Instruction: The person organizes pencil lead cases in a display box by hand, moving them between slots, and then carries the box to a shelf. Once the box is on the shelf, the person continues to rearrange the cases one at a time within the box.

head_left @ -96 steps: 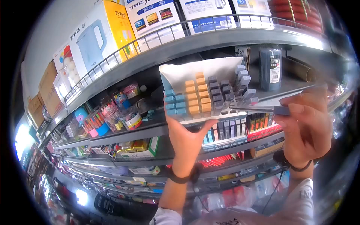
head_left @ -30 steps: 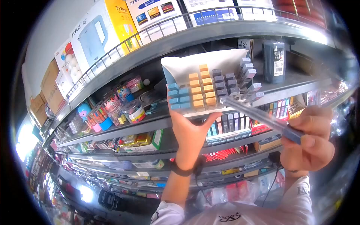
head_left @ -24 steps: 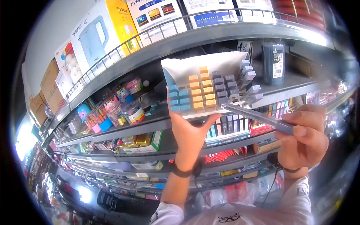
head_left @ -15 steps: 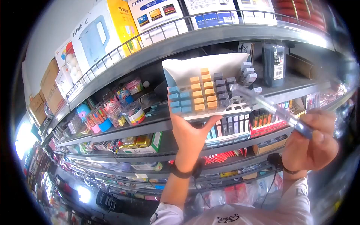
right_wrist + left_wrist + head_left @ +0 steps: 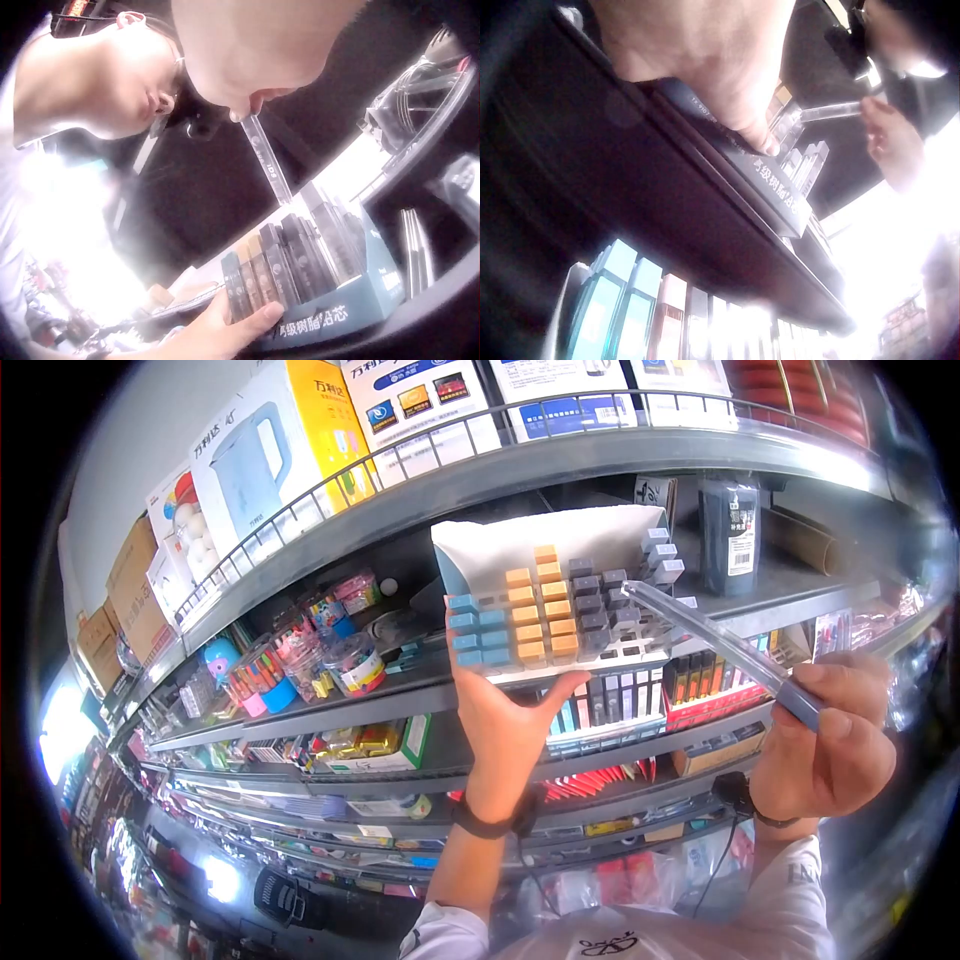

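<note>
Shelving (image 5: 600, 458) stood behind a clear tube (image 5: 710, 644), which the right hand (image 5: 828, 745) pinched by its dark end. Its tip seemingly hung just above the box (image 5: 500, 547), gripped by the left hand (image 5: 505, 725); a bottle (image 5: 730, 540) stood beyond.

Left hand (image 5: 505, 725) half-hidden behind the box (image 5: 480, 543)

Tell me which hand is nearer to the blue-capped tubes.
The left hand. It grips the box just below the blue-capped tubes; the right hand is out beyond the box's right end, pinching a clear tube.
</note>
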`<state>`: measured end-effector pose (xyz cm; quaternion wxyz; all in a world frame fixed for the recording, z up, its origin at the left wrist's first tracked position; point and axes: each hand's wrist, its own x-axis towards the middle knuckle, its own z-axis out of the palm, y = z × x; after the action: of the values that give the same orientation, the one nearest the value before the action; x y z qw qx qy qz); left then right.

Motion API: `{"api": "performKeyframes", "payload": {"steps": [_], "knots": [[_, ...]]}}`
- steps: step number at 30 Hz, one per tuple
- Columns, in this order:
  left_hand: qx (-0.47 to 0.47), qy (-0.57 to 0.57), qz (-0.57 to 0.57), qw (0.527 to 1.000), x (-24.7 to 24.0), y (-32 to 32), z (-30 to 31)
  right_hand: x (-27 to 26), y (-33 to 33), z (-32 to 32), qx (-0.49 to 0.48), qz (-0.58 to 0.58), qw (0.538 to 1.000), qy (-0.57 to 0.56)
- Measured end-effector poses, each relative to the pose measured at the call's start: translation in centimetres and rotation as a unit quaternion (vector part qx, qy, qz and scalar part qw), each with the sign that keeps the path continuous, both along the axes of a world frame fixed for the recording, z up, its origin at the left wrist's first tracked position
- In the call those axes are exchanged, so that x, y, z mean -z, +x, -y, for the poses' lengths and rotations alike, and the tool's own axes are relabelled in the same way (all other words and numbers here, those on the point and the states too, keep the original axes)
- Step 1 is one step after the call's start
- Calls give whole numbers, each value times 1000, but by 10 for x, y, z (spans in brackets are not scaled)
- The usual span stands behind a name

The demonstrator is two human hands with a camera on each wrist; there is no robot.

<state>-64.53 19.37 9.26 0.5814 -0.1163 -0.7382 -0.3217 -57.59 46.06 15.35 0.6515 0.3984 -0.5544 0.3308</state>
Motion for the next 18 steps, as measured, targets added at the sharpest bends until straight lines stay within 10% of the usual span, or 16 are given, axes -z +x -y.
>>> {"api": "performKeyframes", "payload": {"steps": [18], "knots": [[27,22,9,999,-6,6,-5,1,8,0,31,21,999,6]]}}
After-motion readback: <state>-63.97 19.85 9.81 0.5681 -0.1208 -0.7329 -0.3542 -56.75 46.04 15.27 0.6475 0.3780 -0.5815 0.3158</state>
